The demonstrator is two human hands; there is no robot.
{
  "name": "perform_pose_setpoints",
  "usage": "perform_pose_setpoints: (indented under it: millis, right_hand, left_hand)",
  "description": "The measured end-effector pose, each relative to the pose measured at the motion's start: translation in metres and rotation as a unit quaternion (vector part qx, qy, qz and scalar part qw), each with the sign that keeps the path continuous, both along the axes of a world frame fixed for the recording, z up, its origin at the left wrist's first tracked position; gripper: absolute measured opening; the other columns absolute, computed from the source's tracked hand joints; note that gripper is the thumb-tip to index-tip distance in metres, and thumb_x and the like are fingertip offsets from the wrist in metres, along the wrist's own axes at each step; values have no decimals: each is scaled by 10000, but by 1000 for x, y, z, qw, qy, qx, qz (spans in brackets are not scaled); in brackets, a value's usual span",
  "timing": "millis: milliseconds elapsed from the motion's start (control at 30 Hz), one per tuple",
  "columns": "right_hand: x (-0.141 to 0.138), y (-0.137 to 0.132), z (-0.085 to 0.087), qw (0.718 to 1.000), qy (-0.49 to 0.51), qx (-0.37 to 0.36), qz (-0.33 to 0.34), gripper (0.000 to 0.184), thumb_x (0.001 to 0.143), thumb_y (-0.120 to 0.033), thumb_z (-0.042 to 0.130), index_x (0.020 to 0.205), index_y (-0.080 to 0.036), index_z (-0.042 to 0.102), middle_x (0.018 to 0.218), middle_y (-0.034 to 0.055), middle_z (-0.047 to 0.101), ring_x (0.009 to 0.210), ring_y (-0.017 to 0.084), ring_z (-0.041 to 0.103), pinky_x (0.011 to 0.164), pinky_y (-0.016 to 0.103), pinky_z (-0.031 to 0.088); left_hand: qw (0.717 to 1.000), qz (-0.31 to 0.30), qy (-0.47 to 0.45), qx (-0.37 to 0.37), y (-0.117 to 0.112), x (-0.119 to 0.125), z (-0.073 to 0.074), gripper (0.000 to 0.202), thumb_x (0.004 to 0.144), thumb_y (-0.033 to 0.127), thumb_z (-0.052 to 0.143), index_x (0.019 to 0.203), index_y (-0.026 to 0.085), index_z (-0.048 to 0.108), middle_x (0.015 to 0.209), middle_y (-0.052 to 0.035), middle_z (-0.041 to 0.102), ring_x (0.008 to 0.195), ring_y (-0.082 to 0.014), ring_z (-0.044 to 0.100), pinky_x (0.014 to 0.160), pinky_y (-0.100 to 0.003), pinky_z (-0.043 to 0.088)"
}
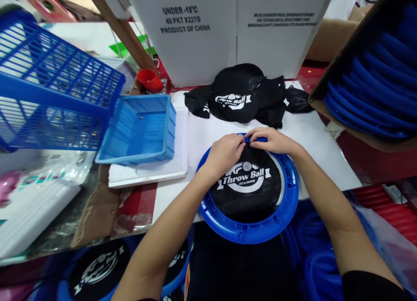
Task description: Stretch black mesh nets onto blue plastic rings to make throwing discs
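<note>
Both hands, left [224, 152] and right [272, 140], pinch the black mesh net [246, 183] at the blue ring's [250, 231] far rim; spare nets [243, 97] lie beyond them on the counter [312, 144].

bright, even light falls from above, and shadows are soft and faint on the white tabletop [319, 149]. the blue ring [289, 205] carries small glossy highlights along its rim. the wide lens bends straight lines near the edges: the blue basket [48, 84] at left and the cardboard box [329, 75] at right lean and bulge. the centre is sharp, the print on the black mesh [247, 179] readable; the bottom corners are darker and smeared, and the forearms stretch long.
</note>
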State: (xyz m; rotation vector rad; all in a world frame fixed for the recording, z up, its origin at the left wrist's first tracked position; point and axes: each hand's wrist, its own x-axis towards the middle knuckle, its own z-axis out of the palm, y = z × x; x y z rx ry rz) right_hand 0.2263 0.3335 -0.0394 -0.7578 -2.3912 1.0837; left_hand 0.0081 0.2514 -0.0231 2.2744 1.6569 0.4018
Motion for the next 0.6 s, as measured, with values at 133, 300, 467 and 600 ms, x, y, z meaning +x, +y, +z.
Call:
perform_pose_setpoints:
  millis: [133, 300, 467, 600]
  right_hand:
    - [0, -1, 3, 1000, 0, 0, -10, 196, 935, -380, 669, 860, -236, 778, 1222, 88, 799, 1151, 276, 732, 1100, 492, 523]
    - [-2, -3, 3, 999, 16, -16, -45, 198, 910, -404, 697, 828, -238, 765, 1154, 72, 816, 1117, 273, 736, 1077, 486, 529]
    - [-6, -1, -1, 994, 41, -51, -90, 222, 867, -435, 718, 805, -226, 756, 1069, 77, 823, 1050, 280, 742, 1029, 482, 541]
    - [-8, 0, -3, 993, 43, -48, -96, 216, 851, -423, 718, 780, -221, 744, 1032, 76, 813, 1012, 267, 734, 1003, 461, 544]
  left_hand:
    - [1000, -6, 20, 15, 1, 1, -2, 203, 1098, 254, 524, 1128, 177, 709, 1147, -107, 749, 1067, -262, 701, 810, -346, 528]
    - [999, -3, 29, 29, 1, 1, 1, 219, 1104, 238, 511, 1217, 182, 690, 1159, -109, 736, 1076, -263, 695, 798, -344, 522]
    - [999, -8, 34, 32, 3, 0, 0, 270, 1126, 247, 453, 1228, 199, 699, 1150, -106, 720, 1056, -259, 690, 767, -335, 500]
    - [999, -16, 35, 35, 5, -1, -3, 299, 1133, 260, 424, 1217, 215, 707, 1141, -101, 707, 1024, -255, 681, 737, -331, 475]
